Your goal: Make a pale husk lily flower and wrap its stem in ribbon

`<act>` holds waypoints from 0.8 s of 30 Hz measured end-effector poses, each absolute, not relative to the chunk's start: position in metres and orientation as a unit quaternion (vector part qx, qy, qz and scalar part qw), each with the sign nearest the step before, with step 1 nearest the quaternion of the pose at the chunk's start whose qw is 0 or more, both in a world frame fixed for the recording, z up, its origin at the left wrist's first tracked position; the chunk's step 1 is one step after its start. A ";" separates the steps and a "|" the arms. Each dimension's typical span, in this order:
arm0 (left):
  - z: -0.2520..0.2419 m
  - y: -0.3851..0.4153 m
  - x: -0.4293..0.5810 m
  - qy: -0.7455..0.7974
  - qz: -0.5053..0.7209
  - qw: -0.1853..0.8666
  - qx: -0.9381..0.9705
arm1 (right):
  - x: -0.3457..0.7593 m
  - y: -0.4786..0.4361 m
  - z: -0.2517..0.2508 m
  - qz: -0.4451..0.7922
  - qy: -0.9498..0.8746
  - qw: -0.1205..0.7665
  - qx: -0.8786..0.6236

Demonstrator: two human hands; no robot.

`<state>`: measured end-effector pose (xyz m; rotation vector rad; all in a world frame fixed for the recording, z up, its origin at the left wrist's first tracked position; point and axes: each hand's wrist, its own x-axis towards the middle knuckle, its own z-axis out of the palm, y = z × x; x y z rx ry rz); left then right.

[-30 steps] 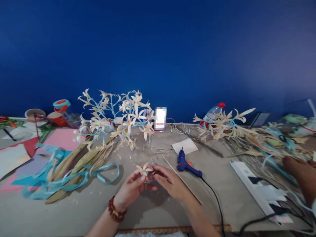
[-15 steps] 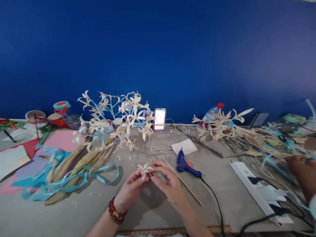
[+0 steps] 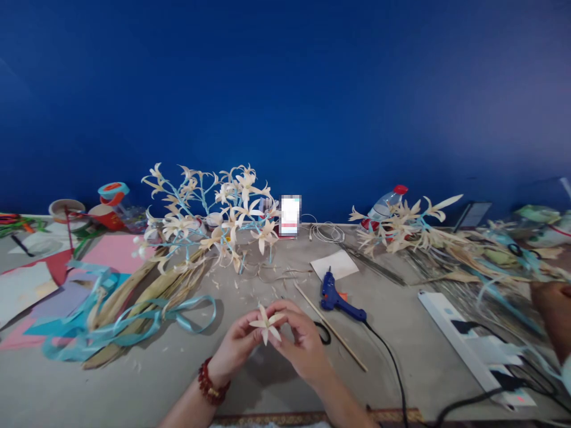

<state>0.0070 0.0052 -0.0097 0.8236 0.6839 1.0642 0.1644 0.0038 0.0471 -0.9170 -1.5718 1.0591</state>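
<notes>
A small cream flower (image 3: 266, 323) made of dried leaf strips is pinched between both my hands, just above the grey table (image 3: 276, 380). My left hand (image 3: 235, 348), with a red bead bracelet on the wrist, grips it from the left. My right hand (image 3: 300, 342) closes on it from the right, fingers curled over the petals. The dark handle of scissors (image 3: 322, 333) lies on the table just right of my right hand. A thin wooden stick (image 3: 330, 327) runs diagonally beside it.
A blue glue gun (image 3: 339, 299) with black cord lies to the right, a white power strip (image 3: 468, 348) beyond. A cream flower branch (image 3: 214, 214) and blue ribbon (image 3: 134, 321) lie at left, coloured paper further left. Another person's hand (image 3: 553, 315) works at the right edge.
The flower has turned so its petals face me, and both hands have closed in tighter on it. Scissors handle now shows beside my right hand. The other person's hand drew back rightward.
</notes>
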 end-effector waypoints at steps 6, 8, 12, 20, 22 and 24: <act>-0.018 0.003 0.005 0.332 0.510 0.692 0.389 | 0.165 0.003 0.046 0.396 -0.668 0.518 -0.359; -0.019 0.002 0.005 0.334 0.517 0.678 0.402 | 0.166 0.004 0.045 0.393 -0.671 0.519 -0.355; -0.014 0.003 0.006 0.336 0.524 0.668 0.407 | 0.166 0.006 0.046 0.412 -0.673 0.503 -0.352; -0.004 0.003 0.007 0.347 0.516 0.650 0.436 | 0.169 0.005 0.050 0.436 -0.669 0.495 -0.343; -0.005 0.003 0.006 0.350 0.514 0.638 0.454 | 0.169 0.005 0.050 0.437 -0.667 0.500 -0.338; -0.007 0.003 0.005 0.352 0.513 0.627 0.468 | 0.169 0.004 0.049 0.436 -0.668 0.504 -0.331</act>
